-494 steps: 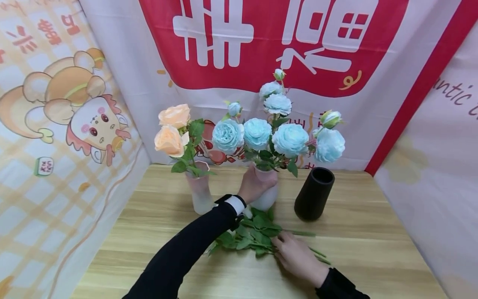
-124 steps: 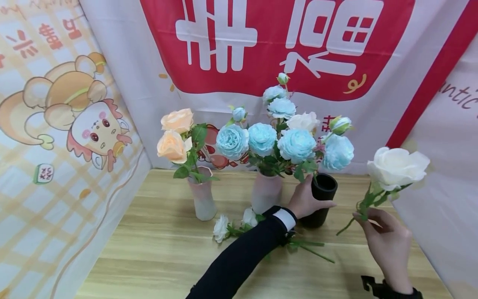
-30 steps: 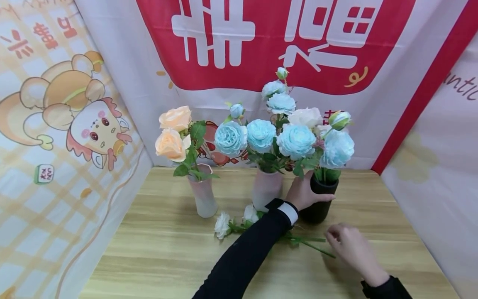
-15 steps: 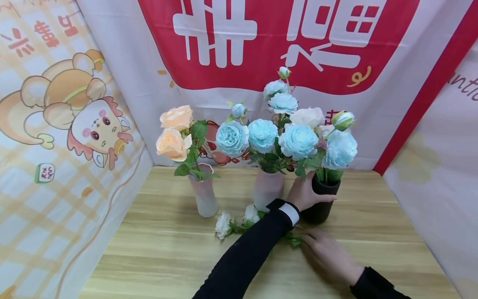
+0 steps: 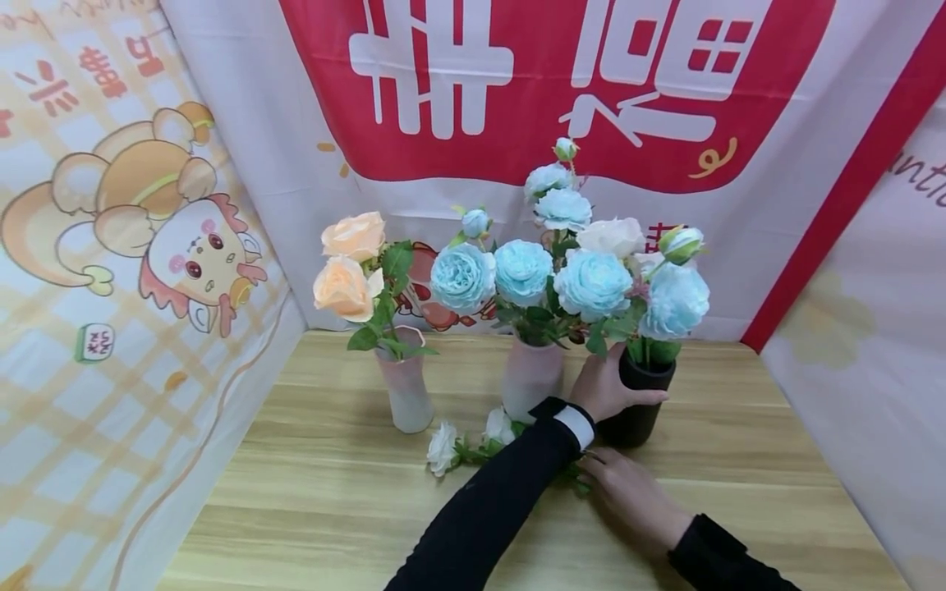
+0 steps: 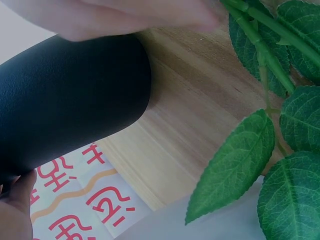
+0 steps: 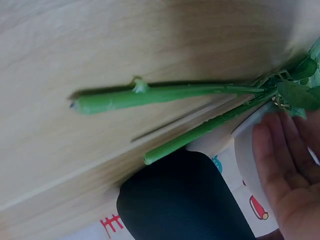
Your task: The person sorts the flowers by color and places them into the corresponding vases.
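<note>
In the head view, my left hand [image 5: 609, 390] grips the black vase [image 5: 641, 410], thumb across its front. Green stems and leaves stand in this vase; white roses [image 5: 612, 236] show behind the blue blooms above it. Below the vase, my right hand [image 5: 628, 492] reaches to the stems of two white roses [image 5: 443, 449] lying on the table. In the right wrist view, fingers [image 7: 285, 145] are bent beside leaves and two green stems [image 7: 200, 131]. Whether they pinch a stem is hidden. My left forearm covers part of the lying roses.
A pink-and-white vase [image 5: 530, 382] with blue flowers [image 5: 521, 271] stands left of the black one. Farther left, another pink-and-white vase [image 5: 406, 394] holds peach roses [image 5: 347, 287]. Printed cloth [image 5: 532, 98] hangs behind the wooden table [image 5: 310, 509].
The white rose held earlier in my right hand is now in the black vase. That hand has moved left to the lying stems. My left hand, earlier on the middle vase, keeps holding the black one.
</note>
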The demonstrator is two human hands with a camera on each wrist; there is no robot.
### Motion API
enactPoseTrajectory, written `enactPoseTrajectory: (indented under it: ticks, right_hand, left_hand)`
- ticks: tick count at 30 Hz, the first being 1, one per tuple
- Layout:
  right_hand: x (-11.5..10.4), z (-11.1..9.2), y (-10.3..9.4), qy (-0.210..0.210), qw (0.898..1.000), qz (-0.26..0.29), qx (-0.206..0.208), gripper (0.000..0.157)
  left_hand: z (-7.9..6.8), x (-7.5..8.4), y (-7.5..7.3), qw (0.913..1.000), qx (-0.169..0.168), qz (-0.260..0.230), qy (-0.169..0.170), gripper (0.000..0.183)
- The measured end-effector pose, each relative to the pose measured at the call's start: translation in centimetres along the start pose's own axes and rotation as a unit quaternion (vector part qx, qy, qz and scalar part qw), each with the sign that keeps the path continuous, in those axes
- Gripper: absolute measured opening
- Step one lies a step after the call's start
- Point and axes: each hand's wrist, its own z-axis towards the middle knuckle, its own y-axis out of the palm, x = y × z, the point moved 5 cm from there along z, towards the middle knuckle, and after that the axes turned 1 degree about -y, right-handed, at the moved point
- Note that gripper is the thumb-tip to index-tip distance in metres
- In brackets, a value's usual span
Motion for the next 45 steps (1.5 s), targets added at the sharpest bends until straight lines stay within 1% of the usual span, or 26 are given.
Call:
enactPoseTrajectory:
  ticks: [2,6,11,16,21,24,27,31,35,40,45]
  right_hand:
    - [-0.1,0.2,0.3,0.0,1.0,0.011,-0.006,0.012]
    - [-0.3,0.4,1.0,-0.023,1.0,0.008,-0.011,0.012]
    - [-0.5,0.8,1.3,-0.034,0.999,-0.01,0.003,0.018]
    - [-0.7,1.1,1.8,-0.037,0.999,-0.038,-0.008,0.014]
    - [-1.0,1.2,1.9,-0.047,0.996,-0.066,-0.024,0.017]
    - [-1.3,1.3,1.9,-0.058,0.994,-0.083,-0.032,0.016]
    - [-1.4,1.3,1.7,-0.057,0.994,-0.091,-0.036,0.014]
    - [-1.4,1.1,1.5,-0.047,0.994,-0.086,-0.046,0.013]
    - [-1.4,0.8,1.3,-0.042,0.994,-0.085,-0.052,0.016]
    - [-1.4,0.3,1.0,-0.045,0.994,-0.086,-0.052,0.018]
    - [-1.4,-0.3,0.6,-0.044,0.992,-0.097,-0.068,0.017]
  left_hand:
    - [0.0,0.1,-0.1,1.0,-0.003,-0.001,-0.002,0.1]
    - [-0.1,0.3,-0.3,1.0,-0.007,-0.005,-0.003,0.099]
    - [-0.1,0.5,-0.4,0.9999,-0.003,-0.008,0.011,0.101]
    - [-0.2,0.5,-0.4,0.9998,0.003,-0.012,0.014,0.101]
    - [-0.2,0.5,-0.3,0.9998,-0.001,-0.017,0.009,0.097]
    - [-0.1,0.5,-0.2,0.9998,0.0,-0.017,0.012,0.097]
    - [-0.1,0.4,-0.2,0.9997,0.002,-0.016,0.016,0.099]
    - [-0.1,0.2,-0.2,0.9997,0.004,-0.014,0.017,0.099]
    - [-0.1,0.1,-0.3,0.9998,0.005,-0.015,0.013,0.098]
    - [-0.1,0.3,-0.3,0.9997,0.005,-0.019,0.015,0.1]
    - [-0.2,0.4,-0.4,0.9997,0.002,-0.023,0.008,0.1]
